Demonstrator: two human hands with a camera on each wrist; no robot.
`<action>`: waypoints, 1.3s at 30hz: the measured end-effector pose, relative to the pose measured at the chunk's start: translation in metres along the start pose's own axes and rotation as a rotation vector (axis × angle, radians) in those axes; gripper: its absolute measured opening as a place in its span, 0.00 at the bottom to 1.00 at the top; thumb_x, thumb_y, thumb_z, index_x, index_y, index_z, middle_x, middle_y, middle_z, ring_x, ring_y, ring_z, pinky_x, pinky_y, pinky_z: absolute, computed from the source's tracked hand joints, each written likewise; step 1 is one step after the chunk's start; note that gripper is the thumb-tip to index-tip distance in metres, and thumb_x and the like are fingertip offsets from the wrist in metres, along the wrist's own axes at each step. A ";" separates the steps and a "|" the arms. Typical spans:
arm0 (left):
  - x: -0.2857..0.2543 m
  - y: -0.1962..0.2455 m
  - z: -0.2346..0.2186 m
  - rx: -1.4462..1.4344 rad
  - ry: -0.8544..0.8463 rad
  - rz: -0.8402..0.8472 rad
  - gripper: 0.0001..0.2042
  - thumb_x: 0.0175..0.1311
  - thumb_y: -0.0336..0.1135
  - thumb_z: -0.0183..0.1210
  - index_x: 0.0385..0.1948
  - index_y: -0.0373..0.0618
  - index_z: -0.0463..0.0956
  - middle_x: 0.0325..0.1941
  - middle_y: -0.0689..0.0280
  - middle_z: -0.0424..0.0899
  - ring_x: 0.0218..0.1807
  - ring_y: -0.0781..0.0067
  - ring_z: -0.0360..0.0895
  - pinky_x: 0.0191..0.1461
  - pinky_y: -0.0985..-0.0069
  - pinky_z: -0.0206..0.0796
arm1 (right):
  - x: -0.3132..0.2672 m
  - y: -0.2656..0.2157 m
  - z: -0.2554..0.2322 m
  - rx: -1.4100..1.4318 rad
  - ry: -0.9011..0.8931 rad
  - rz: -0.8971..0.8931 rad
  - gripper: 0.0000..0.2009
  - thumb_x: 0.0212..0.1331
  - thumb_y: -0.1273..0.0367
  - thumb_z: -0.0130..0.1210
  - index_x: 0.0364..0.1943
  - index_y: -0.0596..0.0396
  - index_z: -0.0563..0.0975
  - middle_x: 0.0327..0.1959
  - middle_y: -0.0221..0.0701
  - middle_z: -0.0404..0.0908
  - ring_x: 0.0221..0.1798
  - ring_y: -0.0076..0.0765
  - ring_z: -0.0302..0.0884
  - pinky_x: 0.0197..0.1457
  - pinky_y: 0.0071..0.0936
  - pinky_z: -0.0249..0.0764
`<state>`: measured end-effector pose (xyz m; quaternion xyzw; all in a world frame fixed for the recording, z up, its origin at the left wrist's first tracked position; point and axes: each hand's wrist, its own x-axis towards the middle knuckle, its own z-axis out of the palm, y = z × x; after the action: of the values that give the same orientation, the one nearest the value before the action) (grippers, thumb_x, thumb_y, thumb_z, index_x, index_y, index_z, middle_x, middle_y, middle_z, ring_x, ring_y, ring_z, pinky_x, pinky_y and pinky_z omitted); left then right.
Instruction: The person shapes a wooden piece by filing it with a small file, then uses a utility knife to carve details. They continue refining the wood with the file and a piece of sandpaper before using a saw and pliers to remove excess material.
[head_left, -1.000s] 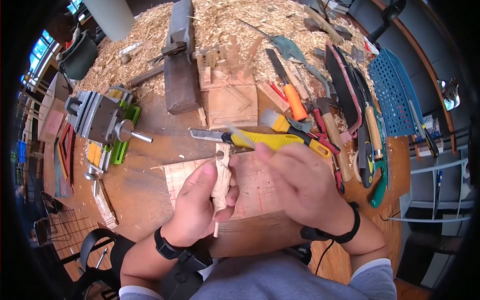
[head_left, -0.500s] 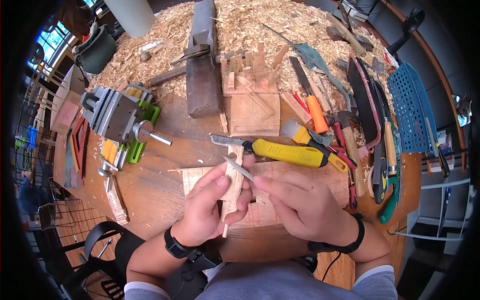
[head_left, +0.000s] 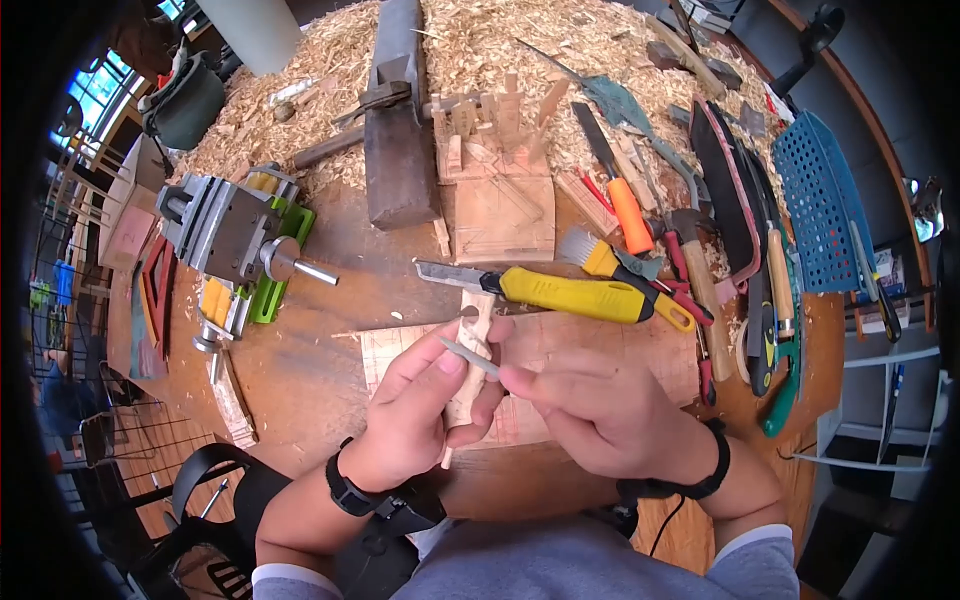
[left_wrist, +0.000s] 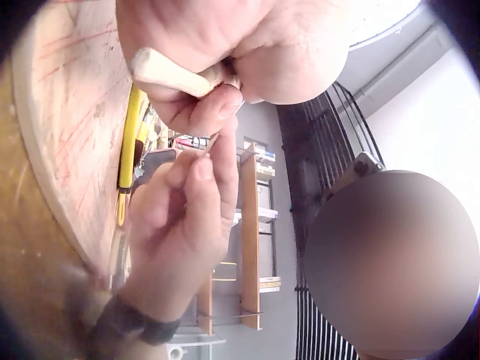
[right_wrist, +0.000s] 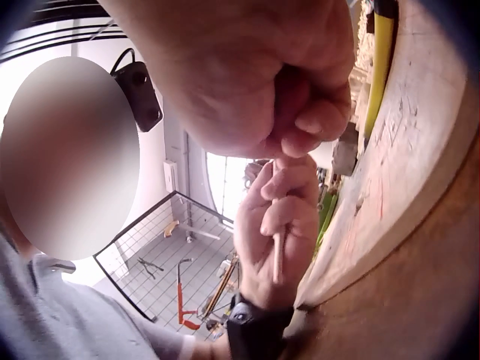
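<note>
My left hand (head_left: pixel 402 425) grips a carved piece of pale wood (head_left: pixel 464 400), thumb on one side and fingers round the other. The wood has a rounded notch near its top end and a thin peg at its lower end; the peg (left_wrist: pixel 169 73) sticks out of the fist in the left wrist view. My right hand (head_left: pixel 610 412) pinches a slim grey tapered tool (head_left: pixel 468 355) like a small file, its rear end hidden in the fingers. The tool lies slantwise across the wood below the notch, close by the left thumb. Both hands are above a board with red lines (head_left: pixel 540 425).
Beyond the hands lies a yellow utility knife (head_left: pixel 570 294), blade out. A metal vise (head_left: pixel 215 230) stands at left, a large wooden plane (head_left: pixel 400 180) behind. At right are a brush (head_left: pixel 595 258), an orange-handled tool (head_left: pixel 628 215), a hammer (head_left: pixel 700 260) and a blue basket (head_left: pixel 815 210). Shavings (head_left: pixel 300 90) cover the back.
The right hand has moved left and brought the grey tool from beside the wood onto it; over the last half second the tip has shifted slightly down and left. The head view has shifted too.
</note>
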<state>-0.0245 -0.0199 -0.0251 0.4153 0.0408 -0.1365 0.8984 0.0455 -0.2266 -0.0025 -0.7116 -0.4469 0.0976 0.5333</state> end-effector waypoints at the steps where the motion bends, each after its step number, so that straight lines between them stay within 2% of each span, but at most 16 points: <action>1: -0.001 -0.001 0.001 0.001 -0.004 -0.007 0.23 0.79 0.42 0.44 0.67 0.36 0.63 0.43 0.63 0.75 0.34 0.76 0.71 0.23 0.84 0.57 | 0.002 -0.001 -0.001 0.000 0.035 -0.034 0.21 0.56 0.85 0.54 0.55 0.62 0.80 0.28 0.35 0.78 0.28 0.36 0.77 0.33 0.28 0.72; 2: -0.002 -0.002 0.001 -0.008 -0.045 -0.006 0.23 0.79 0.42 0.44 0.68 0.36 0.63 0.43 0.63 0.76 0.34 0.76 0.71 0.23 0.84 0.57 | 0.004 -0.002 -0.004 -0.005 0.038 -0.036 0.21 0.56 0.85 0.54 0.55 0.62 0.80 0.28 0.35 0.78 0.28 0.36 0.77 0.33 0.28 0.72; 4: -0.002 -0.001 0.000 -0.023 -0.082 0.005 0.23 0.79 0.42 0.43 0.68 0.36 0.62 0.42 0.62 0.76 0.35 0.77 0.72 0.23 0.84 0.58 | 0.005 -0.005 -0.012 -0.001 0.211 -0.092 0.20 0.56 0.84 0.54 0.55 0.61 0.80 0.26 0.34 0.77 0.27 0.34 0.76 0.31 0.28 0.71; 7: 0.001 0.000 0.000 -0.042 -0.137 0.053 0.23 0.80 0.41 0.42 0.68 0.36 0.62 0.42 0.62 0.76 0.36 0.77 0.72 0.23 0.83 0.61 | 0.002 -0.008 -0.013 0.030 0.095 -0.027 0.23 0.55 0.86 0.53 0.57 0.60 0.78 0.32 0.38 0.78 0.32 0.40 0.78 0.35 0.29 0.74; 9: 0.000 0.001 0.005 0.012 -0.043 0.062 0.22 0.80 0.41 0.43 0.67 0.36 0.62 0.41 0.63 0.76 0.36 0.77 0.72 0.25 0.83 0.63 | 0.000 -0.008 -0.010 -0.015 0.073 -0.009 0.23 0.54 0.85 0.53 0.57 0.60 0.78 0.33 0.38 0.78 0.31 0.40 0.78 0.34 0.29 0.74; 12: 0.001 -0.001 0.005 0.023 -0.009 0.053 0.22 0.80 0.41 0.43 0.67 0.37 0.62 0.39 0.63 0.75 0.35 0.78 0.72 0.26 0.84 0.63 | -0.001 -0.011 -0.005 -0.159 0.047 0.009 0.24 0.53 0.85 0.55 0.57 0.59 0.79 0.31 0.35 0.76 0.28 0.38 0.76 0.32 0.28 0.73; 13: 0.002 -0.001 0.004 0.022 -0.008 0.057 0.22 0.80 0.41 0.43 0.67 0.37 0.62 0.39 0.63 0.75 0.35 0.78 0.72 0.26 0.84 0.63 | -0.001 -0.012 -0.004 -0.259 0.044 0.007 0.25 0.51 0.85 0.55 0.56 0.58 0.80 0.29 0.33 0.73 0.26 0.36 0.75 0.29 0.28 0.71; 17: 0.000 -0.006 0.002 0.070 -0.031 0.061 0.21 0.80 0.40 0.44 0.67 0.39 0.63 0.39 0.63 0.76 0.35 0.80 0.71 0.27 0.84 0.62 | -0.003 -0.010 0.000 -0.352 0.054 0.023 0.26 0.48 0.86 0.55 0.56 0.58 0.80 0.30 0.34 0.74 0.25 0.38 0.74 0.29 0.29 0.72; 19: 0.002 -0.008 0.002 0.103 -0.036 0.072 0.20 0.80 0.39 0.45 0.67 0.40 0.64 0.40 0.63 0.76 0.35 0.80 0.71 0.27 0.84 0.62 | 0.004 -0.002 0.000 -0.360 0.143 -0.136 0.25 0.48 0.86 0.55 0.55 0.60 0.80 0.29 0.34 0.74 0.25 0.36 0.74 0.28 0.29 0.72; 21: 0.004 -0.007 -0.004 0.138 -0.061 0.201 0.20 0.80 0.39 0.45 0.66 0.39 0.64 0.43 0.62 0.78 0.36 0.80 0.72 0.30 0.83 0.63 | 0.004 -0.007 -0.009 -0.331 0.177 -0.165 0.25 0.49 0.85 0.55 0.56 0.59 0.80 0.30 0.32 0.75 0.25 0.37 0.75 0.28 0.29 0.73; 22: 0.003 -0.006 -0.002 0.136 -0.054 0.206 0.20 0.80 0.39 0.45 0.66 0.39 0.64 0.43 0.62 0.78 0.36 0.80 0.72 0.30 0.83 0.63 | 0.003 -0.009 -0.013 -0.294 0.210 -0.190 0.25 0.50 0.83 0.56 0.57 0.58 0.79 0.31 0.31 0.76 0.26 0.37 0.76 0.27 0.29 0.74; 24: 0.003 -0.001 0.004 0.250 0.022 0.249 0.20 0.80 0.39 0.44 0.66 0.38 0.64 0.46 0.61 0.80 0.37 0.79 0.74 0.33 0.82 0.64 | 0.002 -0.010 -0.017 -0.261 0.166 -0.159 0.26 0.49 0.83 0.56 0.57 0.58 0.79 0.30 0.32 0.76 0.25 0.37 0.75 0.27 0.29 0.73; 28: 0.003 -0.004 -0.004 0.246 -0.027 0.292 0.21 0.79 0.39 0.45 0.67 0.38 0.63 0.49 0.61 0.80 0.38 0.78 0.75 0.36 0.82 0.65 | -0.002 -0.013 -0.022 -0.243 0.007 -0.054 0.26 0.50 0.84 0.55 0.58 0.58 0.79 0.28 0.34 0.75 0.25 0.37 0.75 0.28 0.31 0.73; 30: 0.002 -0.003 -0.005 0.160 -0.037 0.250 0.22 0.79 0.39 0.45 0.69 0.37 0.63 0.48 0.62 0.80 0.38 0.79 0.75 0.37 0.82 0.65 | -0.002 -0.010 -0.020 -0.230 0.011 -0.061 0.26 0.50 0.84 0.55 0.58 0.58 0.79 0.28 0.34 0.74 0.25 0.37 0.75 0.28 0.31 0.73; 34: 0.001 -0.002 -0.007 0.166 -0.056 0.218 0.23 0.80 0.39 0.45 0.70 0.37 0.63 0.48 0.63 0.80 0.38 0.79 0.74 0.38 0.82 0.65 | -0.001 -0.010 -0.019 -0.198 0.009 -0.047 0.26 0.50 0.84 0.55 0.58 0.58 0.78 0.27 0.35 0.74 0.25 0.38 0.75 0.28 0.31 0.73; 39: -0.002 -0.005 -0.003 0.312 -0.053 0.206 0.22 0.79 0.36 0.48 0.69 0.36 0.65 0.47 0.64 0.79 0.39 0.79 0.74 0.44 0.81 0.68 | 0.004 -0.013 -0.018 -0.076 -0.027 -0.006 0.24 0.52 0.84 0.54 0.57 0.59 0.78 0.27 0.36 0.75 0.27 0.38 0.76 0.30 0.30 0.73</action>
<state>-0.0282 -0.0208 -0.0302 0.5478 -0.0472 -0.0593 0.8332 0.0518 -0.2355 0.0169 -0.7287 -0.4595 0.0887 0.5000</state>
